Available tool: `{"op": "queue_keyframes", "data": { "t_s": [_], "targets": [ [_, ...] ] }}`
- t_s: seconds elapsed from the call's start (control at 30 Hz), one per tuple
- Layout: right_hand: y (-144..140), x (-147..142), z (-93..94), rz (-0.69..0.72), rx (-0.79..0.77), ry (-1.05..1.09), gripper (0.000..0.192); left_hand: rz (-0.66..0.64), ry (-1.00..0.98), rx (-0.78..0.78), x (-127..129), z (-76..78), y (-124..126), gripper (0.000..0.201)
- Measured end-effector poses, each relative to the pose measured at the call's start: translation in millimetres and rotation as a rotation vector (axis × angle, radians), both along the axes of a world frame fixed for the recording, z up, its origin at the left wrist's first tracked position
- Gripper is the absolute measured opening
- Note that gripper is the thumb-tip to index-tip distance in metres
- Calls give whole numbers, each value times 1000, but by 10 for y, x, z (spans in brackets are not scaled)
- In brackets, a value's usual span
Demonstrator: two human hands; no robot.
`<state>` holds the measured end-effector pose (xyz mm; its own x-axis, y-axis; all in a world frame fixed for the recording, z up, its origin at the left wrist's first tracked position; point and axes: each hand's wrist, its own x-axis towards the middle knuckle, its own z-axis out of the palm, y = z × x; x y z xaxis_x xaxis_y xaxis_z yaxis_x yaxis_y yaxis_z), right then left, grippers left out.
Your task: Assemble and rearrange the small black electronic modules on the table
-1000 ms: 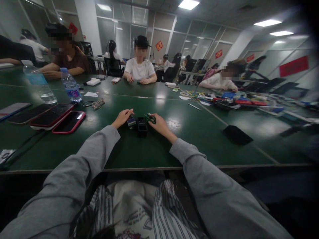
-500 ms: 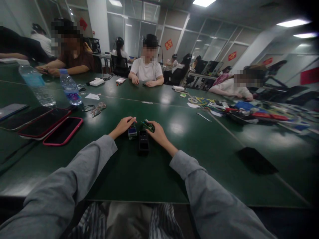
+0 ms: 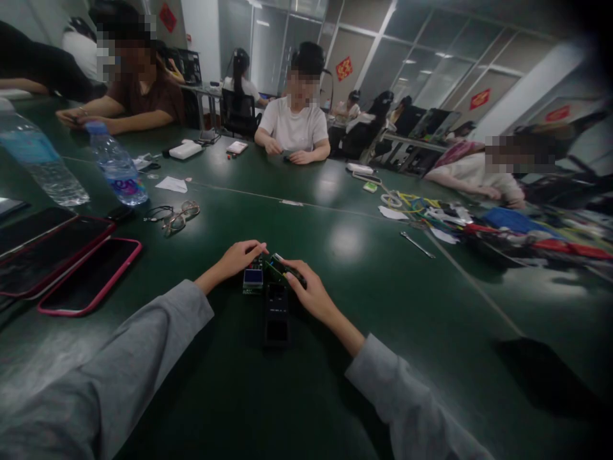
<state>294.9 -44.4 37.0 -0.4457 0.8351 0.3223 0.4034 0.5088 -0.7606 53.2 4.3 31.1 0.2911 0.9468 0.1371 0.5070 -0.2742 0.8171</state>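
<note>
- While the left hand (image 3: 237, 257) rests curled on the small board with the blue screen (image 3: 252, 279), the right hand (image 3: 309, 292) grips a green board (image 3: 279, 269), tilted — both sit mid-worktop (image 3: 364, 300).
- It looks like the fitting step; next, the green board needs lining up gently with the black case (image 3: 276, 314).
- Since half a second ago, the hands look nearer and the green board is tipped up more.
</note>
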Motion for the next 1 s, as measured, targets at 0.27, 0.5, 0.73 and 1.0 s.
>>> {"op": "queue_keyframes", "data": {
  "t_s": [0.27,0.5,0.73,1.0],
  "targets": [
    [47,-7,8,-10,-79,51,34,-9,-73,-75,-37,-25,46,55],
    [47,12,6,-4,-70,56,34,-34,-56,-116,-32,-44,57,59],
    [1,0,-5,-42,-19,35,32,-3,33,-69,0,-76,76,59],
    [17,28,-104,-248,-37,210,25,-41,9,18,-37,-61,-5,57]
  ]
}}
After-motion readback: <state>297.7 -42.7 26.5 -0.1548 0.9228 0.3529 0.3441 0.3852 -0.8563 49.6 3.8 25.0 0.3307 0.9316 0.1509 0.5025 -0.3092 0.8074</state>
